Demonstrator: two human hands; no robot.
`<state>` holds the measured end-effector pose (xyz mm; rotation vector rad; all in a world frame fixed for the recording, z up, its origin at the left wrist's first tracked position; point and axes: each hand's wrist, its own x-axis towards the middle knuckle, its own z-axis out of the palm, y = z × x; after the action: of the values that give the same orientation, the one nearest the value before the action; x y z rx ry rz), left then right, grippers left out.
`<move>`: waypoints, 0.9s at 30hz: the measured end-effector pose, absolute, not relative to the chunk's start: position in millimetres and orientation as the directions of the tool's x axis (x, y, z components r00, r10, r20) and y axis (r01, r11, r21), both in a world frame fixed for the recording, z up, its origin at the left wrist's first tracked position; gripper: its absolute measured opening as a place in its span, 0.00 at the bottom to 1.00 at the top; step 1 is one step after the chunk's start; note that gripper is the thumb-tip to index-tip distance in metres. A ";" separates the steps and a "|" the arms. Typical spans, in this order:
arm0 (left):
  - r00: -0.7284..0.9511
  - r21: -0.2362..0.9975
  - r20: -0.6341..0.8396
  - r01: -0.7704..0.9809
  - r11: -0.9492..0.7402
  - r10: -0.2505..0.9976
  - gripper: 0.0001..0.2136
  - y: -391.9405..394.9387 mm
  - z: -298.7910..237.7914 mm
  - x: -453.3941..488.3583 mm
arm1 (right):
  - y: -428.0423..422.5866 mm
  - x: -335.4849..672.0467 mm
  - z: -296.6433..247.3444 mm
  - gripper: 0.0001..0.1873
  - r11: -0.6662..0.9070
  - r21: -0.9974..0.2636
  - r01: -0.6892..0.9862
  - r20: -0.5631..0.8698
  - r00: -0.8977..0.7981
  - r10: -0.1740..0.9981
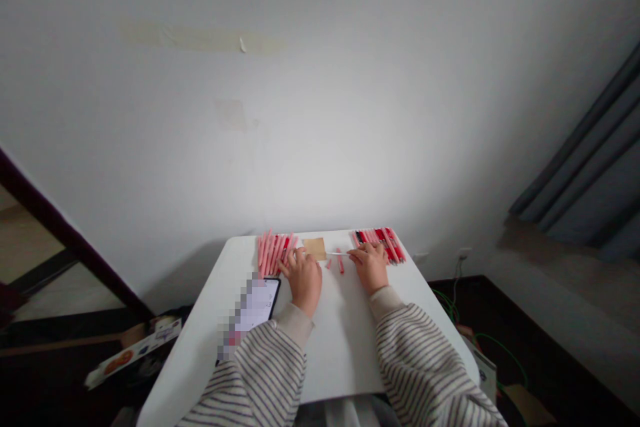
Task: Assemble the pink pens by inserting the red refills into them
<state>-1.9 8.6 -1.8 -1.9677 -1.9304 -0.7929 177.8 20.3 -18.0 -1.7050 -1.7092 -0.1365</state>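
On a white table (345,360), my left hand (303,277) reaches to the edge of a row of pink and red pens (269,252), its fingers apart and nothing visible in them. My right hand (371,267) pinches one end of a thin white stick, perhaps a pen refill (338,253), which points left. Another row of pink, red and dark pens (393,243) lies just beyond that hand, partly covered by it. Between my hands are a pink pen barrel (341,263) and a smaller pink piece (329,264). A tan square (315,247) lies behind them.
A phone (255,307) with its screen lit lies left of my left forearm. A pale wall (320,113) rises behind the table. Clutter (135,353) stands on the floor at the left, green cables (447,303) at the right, and a dark curtain (590,167) hangs there.
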 end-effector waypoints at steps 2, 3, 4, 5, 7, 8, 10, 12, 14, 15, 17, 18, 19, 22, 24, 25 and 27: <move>-0.041 0.184 0.549 0.980 -0.073 0.835 0.10 7.9 -0.6 -1.8 | 20.0 177.7 -17.9 0.07 0.121 -0.392 0.912 0.538 0.120 0.834; -0.043 0.187 0.547 0.980 -0.072 0.836 0.10 7.5 0.0 -1.7 | 19.9 177.8 -18.0 0.07 0.119 -0.388 0.914 0.539 0.120 0.834; -0.044 0.189 0.546 0.979 -0.072 0.837 0.10 7.2 0.6 -1.8 | 19.7 177.8 -18.2 0.07 0.117 -0.384 0.916 0.541 0.121 0.832; -0.043 0.190 0.546 0.979 -0.074 0.837 0.10 6.8 1.1 -1.8 | 19.6 177.8 -18.3 0.07 0.117 -0.381 0.917 0.544 0.121 0.830; -0.040 0.192 0.547 0.978 -0.079 0.836 0.10 6.5 1.5 -2.1 | 19.3 177.8 -18.2 0.07 0.121 -0.381 0.916 0.548 0.119 0.828; -0.038 0.191 0.549 0.978 -0.081 0.835 0.09 6.5 1.4 -2.3 | 19.2 177.7 -18.1 0.07 0.124 -0.384 0.915 0.548 0.117 0.828; -0.037 0.189 0.552 0.978 -0.082 0.833 0.09 6.8 0.9 -2.5 | 19.0 177.6 -17.4 0.07 0.128 -0.390 0.912 0.548 0.118 0.828; -0.039 0.186 0.554 0.979 -0.078 0.831 0.09 7.0 0.3 -2.5 | 18.7 177.4 -16.6 0.07 0.127 -0.393 0.911 0.544 0.119 0.831; -0.043 0.187 0.555 0.980 -0.074 0.831 0.09 6.8 0.4 -2.4 | 18.3 177.2 -15.8 0.07 0.127 -0.395 0.910 0.538 0.117 0.835; -0.044 0.189 0.553 0.979 -0.074 0.832 0.09 6.5 0.8 -2.3 | 18.2 177.1 -15.7 0.07 0.127 -0.396 0.909 0.535 0.116 0.837; -0.045 0.202 0.549 0.976 -0.080 0.835 0.08 5.8 2.2 -2.3 | 18.0 177.0 -15.8 0.07 0.127 -0.399 0.908 0.534 0.118 0.837; -0.045 0.212 0.547 0.973 -0.087 0.836 0.08 5.6 3.0 -2.3 | 18.0 177.1 -16.1 0.07 0.125 -0.399 0.908 0.535 0.120 0.836; -0.041 0.223 0.546 0.970 -0.098 0.837 0.07 5.5 3.9 -2.3 | 18.2 177.1 -16.4 0.08 0.125 -0.399 0.908 0.536 0.121 0.836; -0.016 0.270 0.549 0.949 -0.160 0.835 0.08 6.7 5.6 -1.8 | 18.5 177.2 -16.9 0.08 0.130 -0.393 0.910 0.539 0.113 0.834; 0.005 0.314 0.546 0.926 -0.210 0.838 0.09 8.3 5.8 -1.2 | 18.1 176.7 -16.2 0.07 0.139 -0.385 0.913 0.542 0.102 0.834; 0.012 0.337 0.540 0.913 -0.229 0.842 0.09 9.2 5.6 -0.8 | 17.7 176.3 -15.5 0.07 0.144 -0.380 0.914 0.544 0.095 0.834; 0.017 0.376 0.527 0.892 -0.251 0.850 0.08 10.5 5.1 -0.1 | 16.5 175.1 -13.8 0.07 0.155 -0.369 0.916 0.545 0.078 0.835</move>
<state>-0.1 10.5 5.1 -2.1955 -1.8830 -1.0584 175.1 16.5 -13.8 -1.6797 -1.7549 -0.1522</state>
